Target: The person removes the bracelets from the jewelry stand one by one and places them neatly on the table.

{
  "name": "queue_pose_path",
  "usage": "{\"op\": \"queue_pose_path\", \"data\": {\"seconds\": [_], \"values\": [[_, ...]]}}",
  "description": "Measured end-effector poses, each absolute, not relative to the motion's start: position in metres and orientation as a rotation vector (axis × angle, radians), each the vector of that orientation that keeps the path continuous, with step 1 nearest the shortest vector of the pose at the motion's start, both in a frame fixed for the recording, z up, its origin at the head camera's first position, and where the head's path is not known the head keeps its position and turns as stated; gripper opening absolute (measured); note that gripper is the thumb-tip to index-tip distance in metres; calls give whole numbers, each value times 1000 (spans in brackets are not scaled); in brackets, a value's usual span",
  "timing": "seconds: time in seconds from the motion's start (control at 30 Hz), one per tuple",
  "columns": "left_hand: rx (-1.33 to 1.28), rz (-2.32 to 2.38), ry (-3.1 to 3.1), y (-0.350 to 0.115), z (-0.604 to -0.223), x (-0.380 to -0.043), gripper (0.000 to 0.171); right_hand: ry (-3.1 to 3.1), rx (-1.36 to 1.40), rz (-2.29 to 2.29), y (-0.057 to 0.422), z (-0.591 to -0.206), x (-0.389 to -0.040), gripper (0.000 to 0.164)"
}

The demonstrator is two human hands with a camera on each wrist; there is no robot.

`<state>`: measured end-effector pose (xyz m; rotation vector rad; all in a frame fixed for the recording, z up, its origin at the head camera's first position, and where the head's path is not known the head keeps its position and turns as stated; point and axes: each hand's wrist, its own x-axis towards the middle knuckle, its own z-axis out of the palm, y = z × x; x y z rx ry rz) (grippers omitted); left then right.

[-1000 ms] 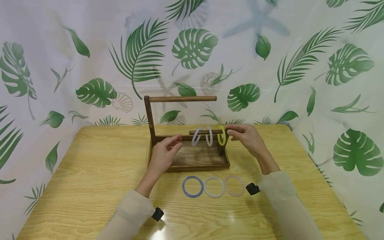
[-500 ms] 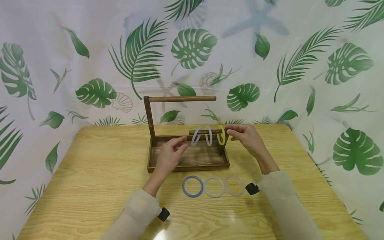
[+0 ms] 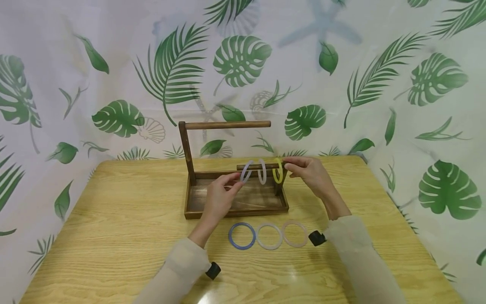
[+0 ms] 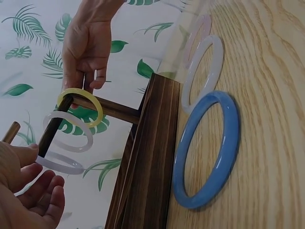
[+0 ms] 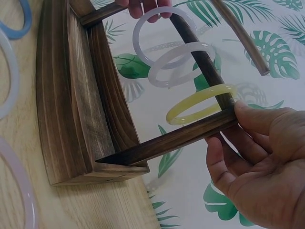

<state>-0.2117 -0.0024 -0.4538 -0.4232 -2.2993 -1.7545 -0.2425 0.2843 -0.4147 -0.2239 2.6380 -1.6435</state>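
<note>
A dark wooden bangle rack (image 3: 237, 209) with a tray base stands on the table. Three bangles hang on its lower bar: a yellow bangle (image 5: 190, 115) by the post, a whitish bangle (image 5: 159, 78) in the middle, and a pale lavender bangle (image 4: 62, 167) at the free end. With thumb and fingertips my left hand (image 3: 219, 196) pinches the lavender bangle at that end. My right hand (image 3: 309, 175) holds the top of the short post, thumb on one side and fingers on the other, beside the yellow bangle.
In front of the rack a blue bangle (image 3: 229, 241), a white bangle (image 3: 281, 237) and a pale pink bangle (image 3: 306, 236) lie in a row. The rack's upper bar (image 3: 229, 125) runs above the lower one. A leaf-patterned cloth (image 3: 243, 93) hangs behind the table.
My left hand has moved right, from over the tray to the lavender bangle, and its fingertips have come onto it. My right hand has stayed at the post.
</note>
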Motion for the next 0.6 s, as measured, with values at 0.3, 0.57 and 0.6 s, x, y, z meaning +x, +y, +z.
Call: {"op": "queue_pose_path", "data": {"seconds": [0.3, 0.57, 0.6], "values": [[-382, -1744, -2284, 4, -455, -213, 31, 2636, -221, -1646, 283, -414, -243, 41], [-342, -1710, -2258, 10, -457, -213, 24, 2635, -221, -1654, 284, -415, -243, 40], [-337, -1708, -2255, 11, -457, -213, 24, 2632, -222, -1661, 284, -415, -243, 40]]}}
